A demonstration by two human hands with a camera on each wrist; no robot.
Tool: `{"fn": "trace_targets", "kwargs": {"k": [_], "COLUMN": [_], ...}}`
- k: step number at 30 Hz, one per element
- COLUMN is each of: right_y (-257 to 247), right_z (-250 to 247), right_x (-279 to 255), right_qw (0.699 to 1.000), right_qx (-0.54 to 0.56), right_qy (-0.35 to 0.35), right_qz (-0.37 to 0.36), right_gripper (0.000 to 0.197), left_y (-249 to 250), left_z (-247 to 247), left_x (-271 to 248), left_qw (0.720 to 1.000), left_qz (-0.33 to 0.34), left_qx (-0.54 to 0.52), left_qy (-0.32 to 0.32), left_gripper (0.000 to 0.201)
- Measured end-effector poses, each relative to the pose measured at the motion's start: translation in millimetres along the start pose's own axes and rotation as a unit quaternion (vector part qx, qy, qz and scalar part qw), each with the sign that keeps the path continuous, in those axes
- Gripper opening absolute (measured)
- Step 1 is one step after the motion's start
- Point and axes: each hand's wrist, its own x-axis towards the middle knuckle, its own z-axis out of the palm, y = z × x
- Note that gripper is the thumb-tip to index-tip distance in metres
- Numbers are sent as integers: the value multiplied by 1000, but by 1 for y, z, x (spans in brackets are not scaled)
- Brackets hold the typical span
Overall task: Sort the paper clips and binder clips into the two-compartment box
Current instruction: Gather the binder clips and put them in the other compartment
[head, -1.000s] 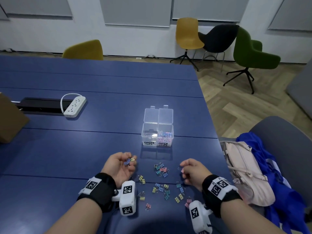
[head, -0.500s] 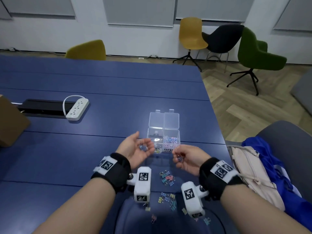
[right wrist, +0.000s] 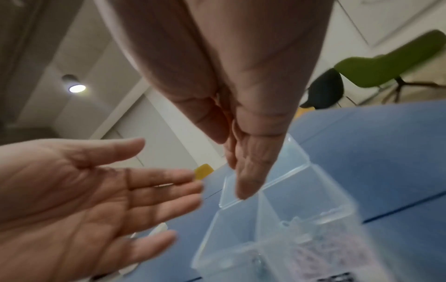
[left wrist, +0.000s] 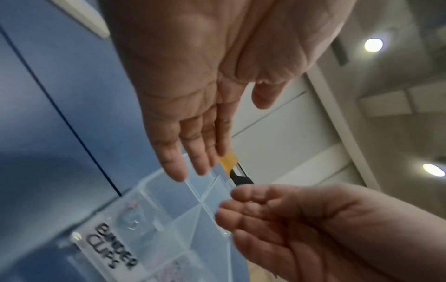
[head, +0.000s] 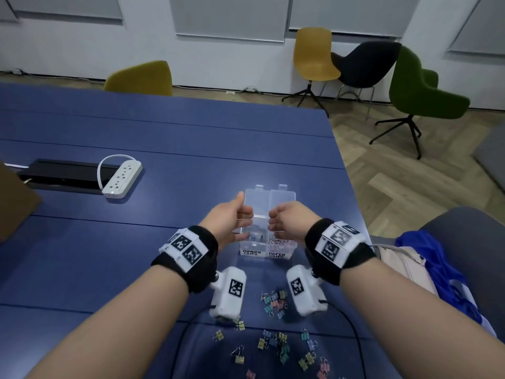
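Both hands have risen from the scattered pastel binder clips to the clear two-compartment plastic box on the blue counter, left hand and right hand above it, fingers loosely spread, holding nothing.

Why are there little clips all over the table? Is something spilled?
Not really spilled: the small coloured binder clips lie scattered on the blue table, waiting for sorting. The clear plastic two-compartment box stands upright, lids open. Nothing looks broken.
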Motion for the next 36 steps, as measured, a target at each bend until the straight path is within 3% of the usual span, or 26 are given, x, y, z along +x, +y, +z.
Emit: {"fn": "trace_targets", "kwargs": {"k": [2, 4, 6, 7, 8, 10, 11, 13, 17, 19, 24, 30, 32, 36], "right_y": [12, 35, 62, 76, 92, 120, 133, 154, 174, 178, 183, 180, 179, 177], "right_z": [-9, -17, -20, -19, -18, -17, -18, -24, -29, -25, 1, 27, 32, 34], "right_x": [-23, -42, -59, -67, -75, -92, -99, -115, -144, -152, -153, -137, -131, -120], "right_qw": [1000, 987, 927, 895, 871, 851, 852, 862, 877, 884, 901, 895, 891, 885], "right_qx": [-10, -150, -368, -443, -489, -518, -515, -497, -473, -462, -434, -445, -452, -465], "right_qy": [9, 28, 2, -24, -50, -82, -86, -78, -51, -41, 3, 31, 26, 27], "right_qz": [-21, -50, -64, -50, -30, 20, 44, 66, 59, 58, 30, -8, -23, -28], "right_gripper": [32, 26, 21, 23, 28, 45, 54, 71, 92, 93, 62, 19, 22, 23], "left_y": [-10, -30, -57, -70, -82, -102, -109, -123, -141, -145, -150, -153, -153, -152], "left_z": [-11, -25, -42, -50, -55, -62, -62, -59, -48, -43, -34, -22, -18, -11], "left_x": [-16, -30, -38, -41, -44, -53, -60, -72, -82, -82, -79, -73, -72, -70], "left_qw": [998, 993, 982, 968, 942, 861, 823, 788, 782, 785, 793, 761, 758, 782], "left_qz": [42, 51, 26, 19, 17, -2, -12, -16, 13, 26, 74, 103, 112, 111], "left_qx": [43, 103, 179, 245, 333, 504, 562, 608, 618, 613, 598, 634, 636, 610], "left_qy": [-10, -37, -50, -47, -48, -70, -83, -96, -87, -81, -94, -92, -89, -64], "left_gripper": [26, 15, 8, 14, 31, 68, 77, 81, 78, 71, 40, 21, 13, 22]}}
